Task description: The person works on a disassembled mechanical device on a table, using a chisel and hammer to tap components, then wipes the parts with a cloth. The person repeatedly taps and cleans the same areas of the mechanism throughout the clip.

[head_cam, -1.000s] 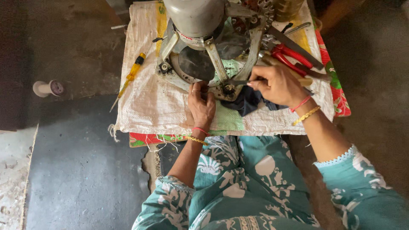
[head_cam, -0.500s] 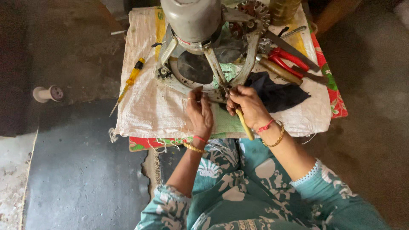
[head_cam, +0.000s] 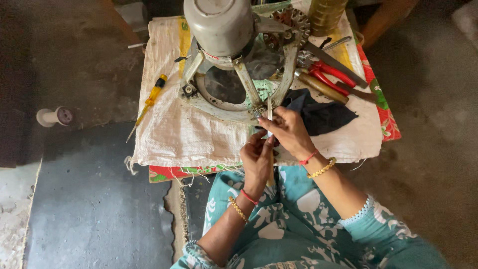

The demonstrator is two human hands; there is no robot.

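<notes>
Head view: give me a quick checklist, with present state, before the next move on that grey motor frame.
1. Right hand on the tool: ok, its grip is closed round a thin pale tool that stands upright at the frame's near edge.
2. Left hand in support: ok, its fingers meet the right hand just below the tool.
3. Tool tip seated on the fastener: cannot tell, the tip is too small to make out.
4. Grey motor frame resting flat on the white woven sack: ok.
5. Spare tools at hand: ok, yellow screwdriver to the left, red-handled pliers to the right.
6. Dark cloth apart from the tool: ok, it lies beside the right hand.
</notes>
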